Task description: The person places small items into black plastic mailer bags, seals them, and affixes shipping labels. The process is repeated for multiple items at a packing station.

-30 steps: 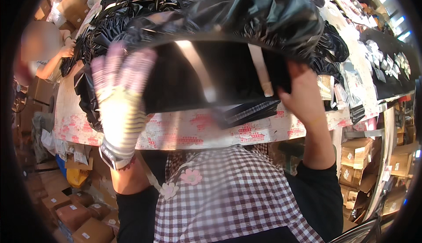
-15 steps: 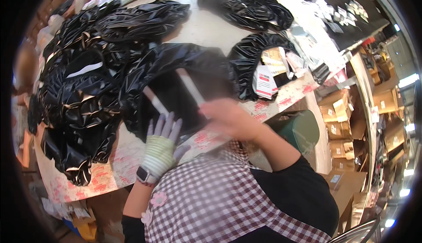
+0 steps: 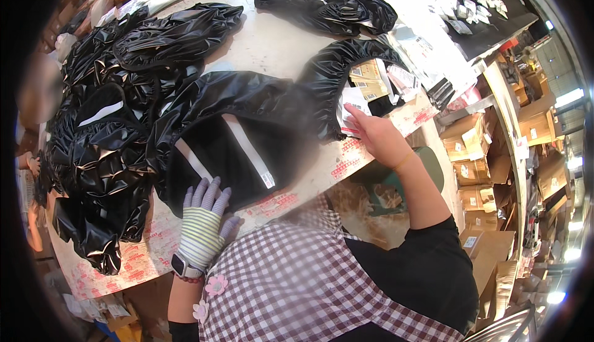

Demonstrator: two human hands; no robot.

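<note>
My left hand [image 3: 203,227], in a striped glove with grey fingers, lies open with fingers spread on the near edge of a glossy black cover [image 3: 216,94]. The cover's dark inner side faces up and shows two white strips [image 3: 242,144]; a small printed label [image 3: 268,180] sits at the end of one. My bare right hand [image 3: 385,139] reaches right, fingers extended over a white printed card [image 3: 354,102]. That card and some tan packets [image 3: 371,79] lie inside the opening of a second black, gathered-edge cover [image 3: 322,73]. The undersides of the right fingers are hidden.
Black covers [image 3: 102,150] are heaped along the left of the table [image 3: 247,51]; another bunch [image 3: 334,5] lies at the far side. White papers and small packets [image 3: 461,8] are at the far right. Cardboard boxes [image 3: 473,141] stand beyond the right edge. Another person's hand [image 3: 31,164] shows far left.
My right hand has moved right, from the near cover to the card in the second cover. The small label on the strip is now uncovered. My left hand still rests on the near cover.
</note>
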